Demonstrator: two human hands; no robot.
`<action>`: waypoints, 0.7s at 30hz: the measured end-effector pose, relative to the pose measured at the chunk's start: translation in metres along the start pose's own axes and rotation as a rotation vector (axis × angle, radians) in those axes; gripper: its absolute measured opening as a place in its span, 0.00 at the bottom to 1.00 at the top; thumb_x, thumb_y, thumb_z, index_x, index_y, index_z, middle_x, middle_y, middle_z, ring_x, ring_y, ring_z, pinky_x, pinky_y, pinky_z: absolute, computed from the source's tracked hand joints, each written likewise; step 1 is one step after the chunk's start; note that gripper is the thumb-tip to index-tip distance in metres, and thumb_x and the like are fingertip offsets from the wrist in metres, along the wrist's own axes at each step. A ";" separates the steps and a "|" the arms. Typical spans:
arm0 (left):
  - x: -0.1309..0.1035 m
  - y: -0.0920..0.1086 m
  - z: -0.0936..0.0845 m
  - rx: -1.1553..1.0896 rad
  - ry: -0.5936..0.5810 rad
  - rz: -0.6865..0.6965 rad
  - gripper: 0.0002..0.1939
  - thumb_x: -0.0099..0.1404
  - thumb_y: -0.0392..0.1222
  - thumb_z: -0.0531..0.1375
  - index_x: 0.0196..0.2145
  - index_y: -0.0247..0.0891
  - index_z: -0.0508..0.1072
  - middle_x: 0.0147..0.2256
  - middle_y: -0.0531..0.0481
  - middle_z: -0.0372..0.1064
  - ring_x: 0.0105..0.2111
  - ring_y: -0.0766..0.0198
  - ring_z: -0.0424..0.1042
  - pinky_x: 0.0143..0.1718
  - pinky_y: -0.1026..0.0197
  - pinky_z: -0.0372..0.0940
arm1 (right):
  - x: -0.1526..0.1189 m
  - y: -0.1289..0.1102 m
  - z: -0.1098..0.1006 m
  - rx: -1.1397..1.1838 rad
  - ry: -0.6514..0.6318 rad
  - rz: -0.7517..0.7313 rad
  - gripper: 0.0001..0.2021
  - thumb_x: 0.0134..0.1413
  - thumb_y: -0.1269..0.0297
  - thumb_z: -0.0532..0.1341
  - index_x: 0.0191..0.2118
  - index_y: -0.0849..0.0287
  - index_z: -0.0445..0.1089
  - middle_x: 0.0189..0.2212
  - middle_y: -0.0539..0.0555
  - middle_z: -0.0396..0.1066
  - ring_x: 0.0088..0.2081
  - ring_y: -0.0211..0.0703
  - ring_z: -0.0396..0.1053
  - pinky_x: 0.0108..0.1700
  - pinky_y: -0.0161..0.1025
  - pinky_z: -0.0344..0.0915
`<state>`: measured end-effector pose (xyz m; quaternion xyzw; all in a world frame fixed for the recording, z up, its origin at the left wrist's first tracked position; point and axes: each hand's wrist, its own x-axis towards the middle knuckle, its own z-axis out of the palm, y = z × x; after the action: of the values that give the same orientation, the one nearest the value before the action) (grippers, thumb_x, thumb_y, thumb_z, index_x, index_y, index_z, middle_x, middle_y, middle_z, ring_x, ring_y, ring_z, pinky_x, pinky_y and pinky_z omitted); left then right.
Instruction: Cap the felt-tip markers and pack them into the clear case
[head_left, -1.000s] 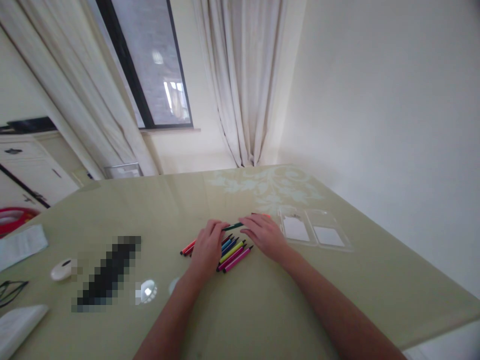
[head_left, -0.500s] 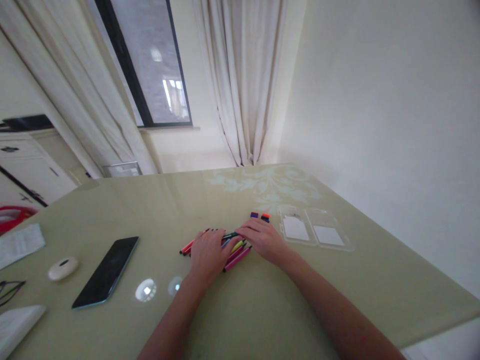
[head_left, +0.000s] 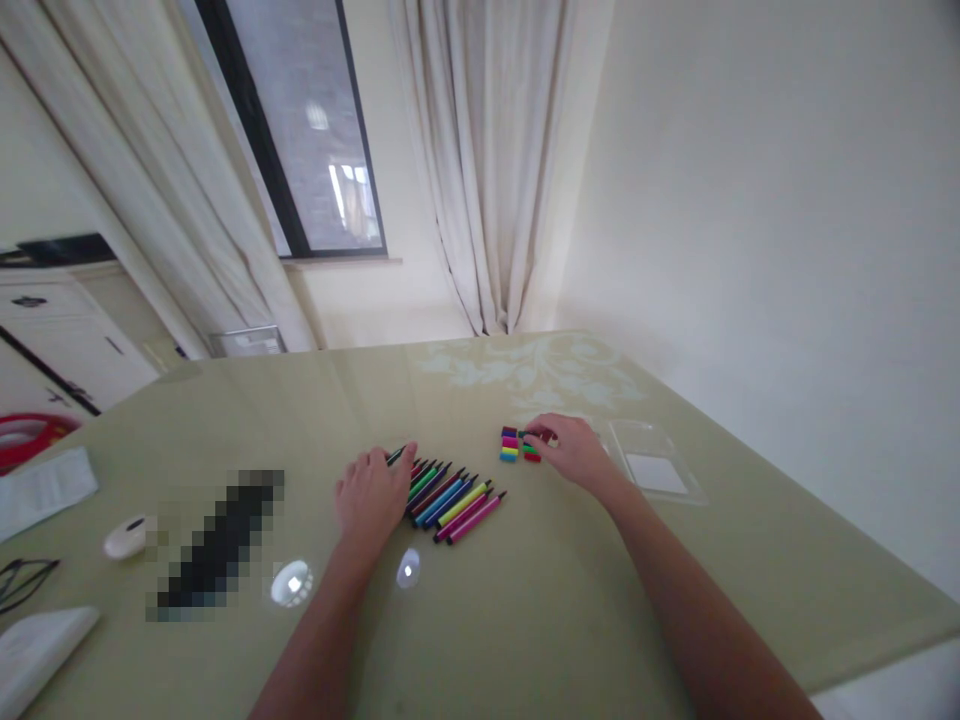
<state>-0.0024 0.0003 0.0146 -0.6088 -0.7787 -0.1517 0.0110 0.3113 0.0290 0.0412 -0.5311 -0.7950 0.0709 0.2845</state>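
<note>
- My left hand lies low over the left end of a fanned row of slim plastic felt-tip pens, uncapped, in many colours. Its fingers curve downward, close together, with the thumb on the row's side.
- A dark, slim felt-tip pen pokes out between that thumb and forefinger; its far end points away from me and to the right. I cannot tell whether I am gripping it or only resting over it, as my palm hides the rest.
- The row's long axes slant roughly the same way: blunt ends toward me and left, tips away and right. The tips face the small, bright plastic caps, set in two short columns beyond the row's right end.
- My right hand is the nearer to those caps, coming at them from the right. Its thumb and forefinger pinch what looks like a small dark cap, at the far end of the right column.
- That cap lies crosswise, well apart from the dark pen, which is by my left hand.
- Behind my right wrist, partly covered, lies a clear, flat plastic case.
</note>
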 end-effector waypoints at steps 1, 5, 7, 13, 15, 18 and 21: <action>0.001 -0.002 0.002 0.019 -0.005 -0.015 0.33 0.75 0.63 0.42 0.45 0.34 0.75 0.46 0.35 0.75 0.50 0.41 0.72 0.48 0.46 0.64 | 0.000 0.002 0.000 -0.033 -0.058 0.020 0.04 0.59 0.67 0.65 0.38 0.58 0.79 0.32 0.52 0.78 0.33 0.42 0.73 0.38 0.37 0.64; -0.001 -0.003 0.005 0.070 -0.008 0.008 0.30 0.75 0.60 0.43 0.44 0.35 0.76 0.46 0.35 0.74 0.51 0.42 0.71 0.48 0.47 0.64 | -0.002 0.006 0.006 -0.107 -0.213 0.010 0.03 0.54 0.69 0.66 0.36 0.58 0.77 0.32 0.52 0.77 0.34 0.42 0.71 0.37 0.36 0.60; -0.005 0.002 0.006 0.086 0.008 0.044 0.30 0.75 0.60 0.44 0.44 0.34 0.76 0.46 0.35 0.73 0.50 0.43 0.71 0.48 0.47 0.64 | -0.004 0.007 0.008 -0.126 -0.253 0.006 0.03 0.53 0.69 0.66 0.35 0.58 0.77 0.33 0.53 0.77 0.34 0.43 0.71 0.37 0.36 0.59; -0.040 0.037 0.018 0.058 0.161 0.254 0.41 0.70 0.68 0.49 0.61 0.26 0.69 0.61 0.28 0.65 0.60 0.38 0.63 0.61 0.40 0.57 | -0.004 0.009 0.011 -0.163 -0.291 0.042 0.02 0.52 0.70 0.65 0.33 0.57 0.75 0.32 0.53 0.76 0.34 0.44 0.71 0.36 0.36 0.57; -0.053 0.048 0.026 0.037 0.172 0.352 0.48 0.67 0.73 0.51 0.66 0.26 0.64 0.66 0.27 0.59 0.65 0.37 0.58 0.66 0.39 0.51 | -0.004 0.010 0.011 -0.162 -0.290 0.052 0.02 0.52 0.70 0.64 0.33 0.57 0.75 0.32 0.53 0.76 0.34 0.44 0.70 0.36 0.36 0.57; -0.065 0.057 0.037 0.037 0.169 0.426 0.54 0.64 0.75 0.53 0.69 0.23 0.59 0.70 0.26 0.52 0.70 0.35 0.50 0.70 0.38 0.45 | -0.004 0.010 0.010 -0.159 -0.282 0.057 0.02 0.53 0.70 0.65 0.34 0.58 0.76 0.33 0.53 0.76 0.35 0.44 0.71 0.37 0.36 0.58; -0.063 0.054 0.041 0.059 0.143 0.386 0.54 0.64 0.74 0.53 0.69 0.21 0.59 0.70 0.23 0.50 0.70 0.33 0.50 0.70 0.36 0.43 | -0.003 0.011 0.010 -0.154 -0.279 0.057 0.03 0.54 0.71 0.65 0.35 0.58 0.76 0.34 0.54 0.77 0.37 0.44 0.71 0.39 0.37 0.59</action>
<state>0.0720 -0.0376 -0.0257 -0.7337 -0.6490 -0.1665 0.1131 0.3156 0.0325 0.0276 -0.5588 -0.8144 0.0909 0.1278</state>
